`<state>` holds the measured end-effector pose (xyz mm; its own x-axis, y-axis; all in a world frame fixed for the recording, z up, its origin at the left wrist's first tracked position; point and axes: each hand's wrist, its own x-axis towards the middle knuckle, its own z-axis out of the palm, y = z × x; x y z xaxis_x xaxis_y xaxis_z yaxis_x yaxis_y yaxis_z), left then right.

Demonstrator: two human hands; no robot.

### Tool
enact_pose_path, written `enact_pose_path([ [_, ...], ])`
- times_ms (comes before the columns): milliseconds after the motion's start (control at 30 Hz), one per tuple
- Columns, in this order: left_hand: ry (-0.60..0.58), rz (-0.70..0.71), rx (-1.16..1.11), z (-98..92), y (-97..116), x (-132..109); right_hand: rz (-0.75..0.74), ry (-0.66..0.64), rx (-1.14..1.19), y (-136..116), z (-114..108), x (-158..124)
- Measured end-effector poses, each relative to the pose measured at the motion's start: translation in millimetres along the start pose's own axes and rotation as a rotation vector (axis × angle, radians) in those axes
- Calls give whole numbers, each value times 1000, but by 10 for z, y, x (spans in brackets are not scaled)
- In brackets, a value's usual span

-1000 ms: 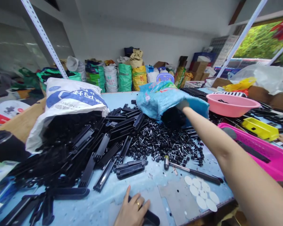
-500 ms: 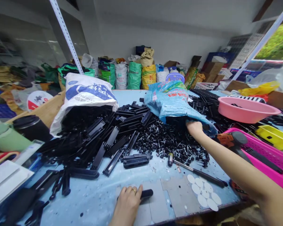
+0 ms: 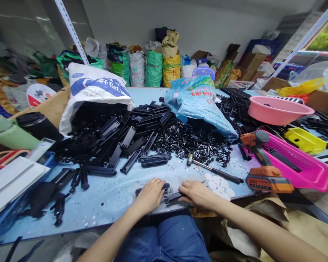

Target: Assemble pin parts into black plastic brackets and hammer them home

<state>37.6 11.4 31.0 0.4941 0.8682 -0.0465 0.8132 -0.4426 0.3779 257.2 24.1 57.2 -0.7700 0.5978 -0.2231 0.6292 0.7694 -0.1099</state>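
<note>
At the near table edge, my left hand (image 3: 151,195) is closed over a long black plastic bar (image 3: 139,190), whose rounded ends show on both sides of the fingers. Close to its right, my right hand (image 3: 198,193) has its fingers closed on a dark plastic piece with a forked end (image 3: 171,197), which lies beside the bar; whether the two touch I cannot tell. Beyond the hands lie a hammer (image 3: 215,170), a heap of small black pegs with metal pins (image 3: 191,145) and several similar black plastic bars (image 3: 154,160). White round discs (image 3: 218,185) lie right of my right hand.
A cordless drill (image 3: 265,174) stands at the right before a pink basket (image 3: 314,174). A blue sack (image 3: 199,103) and a white sack (image 3: 98,85) lie open behind the heaps. A pink basin (image 3: 278,112), a yellow tray (image 3: 303,140) and a green bottle (image 3: 13,133) flank them.
My right hand has come out of the blue sack and down beside my left hand, bringing a dark piece. The blue sack's mouth has sagged. The view has tilted down.
</note>
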Motion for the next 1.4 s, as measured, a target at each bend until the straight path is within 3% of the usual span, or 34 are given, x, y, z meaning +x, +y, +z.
enact_pose_path([
  [267, -13, 17, 2, -83, 89, 11, 65, 37, -12, -87, 29, 30],
  [500, 177, 79, -23, -23, -4, -50, 62, 187, -158, -281, -98, 28],
  [633, 249, 84, -6, 53, -48, -93, 3, 186, -180, -224, -188, 74],
  [733, 163, 63, -8, 46, -13, -59, -12, 175, -160, -72, -113, 103],
  [800, 96, 81, -5, -16, 35, 86, -1, 190, -116, 45, 23, 98],
  [867, 108, 49, 28, -122, 78, 374, 14, 222, -63, 130, 186, 63],
  [967, 201, -174, 111, -303, 82, 989, 40, 254, 11, 159, 367, -31],
  [1100, 190, -301, 140, -390, 20, 1658, 131, 305, 121, 184, 320, -54],
  [1200, 150, -334, 169, -349, 0, 1820, 338, 360, 83, 356, 105, 160],
  [1300, 123, -330, 187, -339, -25, 1793, 558, 333, -29, 593, -92, 523],
  [1400, 118, -296, 185, -387, -87, 1700, 628, 294, -52, 736, -158, 828],
])
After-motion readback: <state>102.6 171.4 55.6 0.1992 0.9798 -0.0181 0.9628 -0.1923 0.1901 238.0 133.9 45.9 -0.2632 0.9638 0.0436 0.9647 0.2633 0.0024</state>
